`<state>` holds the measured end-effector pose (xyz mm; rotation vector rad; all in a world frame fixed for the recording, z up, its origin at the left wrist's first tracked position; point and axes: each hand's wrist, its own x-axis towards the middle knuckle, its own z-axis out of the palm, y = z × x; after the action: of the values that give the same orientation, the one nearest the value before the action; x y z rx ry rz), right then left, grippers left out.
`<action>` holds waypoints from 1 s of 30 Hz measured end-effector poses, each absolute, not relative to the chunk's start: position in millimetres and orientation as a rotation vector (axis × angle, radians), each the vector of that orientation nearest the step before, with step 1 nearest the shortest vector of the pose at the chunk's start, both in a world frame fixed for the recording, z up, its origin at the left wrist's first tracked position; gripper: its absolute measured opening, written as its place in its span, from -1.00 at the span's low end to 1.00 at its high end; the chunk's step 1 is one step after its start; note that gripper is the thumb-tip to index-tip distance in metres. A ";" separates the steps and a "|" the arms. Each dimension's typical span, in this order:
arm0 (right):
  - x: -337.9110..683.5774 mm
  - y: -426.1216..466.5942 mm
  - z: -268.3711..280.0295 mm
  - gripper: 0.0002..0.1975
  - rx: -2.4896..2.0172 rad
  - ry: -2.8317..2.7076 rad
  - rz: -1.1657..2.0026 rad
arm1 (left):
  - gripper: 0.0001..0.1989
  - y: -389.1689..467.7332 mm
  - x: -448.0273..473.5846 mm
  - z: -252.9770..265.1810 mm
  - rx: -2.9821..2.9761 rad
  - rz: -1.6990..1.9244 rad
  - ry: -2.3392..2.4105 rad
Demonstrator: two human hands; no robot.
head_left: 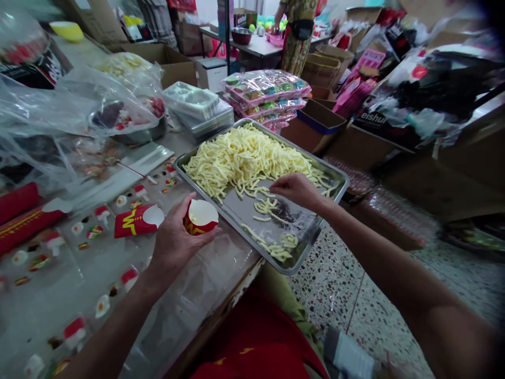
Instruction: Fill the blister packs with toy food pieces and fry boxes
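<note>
My left hand (177, 237) is wrapped round a small red fry box (202, 215) with a yellow mark, its white inside facing up. My right hand (295, 189) is over the metal tray (252, 229), with its fingers pressed together near a few loose sticks; what is between the fingertips is hidden. A heap of pale yellow fry-like sticks (244, 155) covers the far side of the tray, and a few lie scattered at the near end. Left of my left hand, another red fry box (138, 220) lies flat on the table.
Stacks of flat red boxes (31, 226) lie at the left edge. Behind the tray are clear plastic trays (193, 102) and bagged colourful items (266, 89). Cardboard boxes (319, 126) stand to the right. A person (300, 37) stands at a far table.
</note>
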<state>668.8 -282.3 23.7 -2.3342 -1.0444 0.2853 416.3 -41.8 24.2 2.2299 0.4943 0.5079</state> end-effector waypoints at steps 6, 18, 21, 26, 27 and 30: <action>622.8 -296.7 13.2 -0.85 -2.443 -1.096 0.004 | -0.10 -53.0 429.0 35.8 2.300 0.496 0.363; 601.9 -259.8 2.1 -0.87 -2.828 -1.064 0.155 | -0.16 -64.6 441.3 44.7 2.479 0.393 0.323; 609.6 -248.6 4.4 -0.87 -2.869 -1.055 0.196 | -0.19 -74.3 467.6 47.6 2.679 0.193 0.262; 619.4 -245.3 12.9 -0.84 -2.788 -1.033 0.230 | -0.36 -86.1 509.3 50.4 2.924 -0.056 0.137; 618.8 -244.9 16.2 -0.83 -2.738 -1.012 0.224 | -0.38 -88.3 516.2 49.4 2.947 -0.087 0.123; 612.8 -241.9 28.4 -0.85 -2.593 -1.059 0.210 | -0.38 -94.7 533.0 40.1 2.934 -0.148 0.053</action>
<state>612.8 -241.9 28.4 -2.5930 -1.0588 0.2100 533.0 -94.7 40.1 2.9341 0.0533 -0.1475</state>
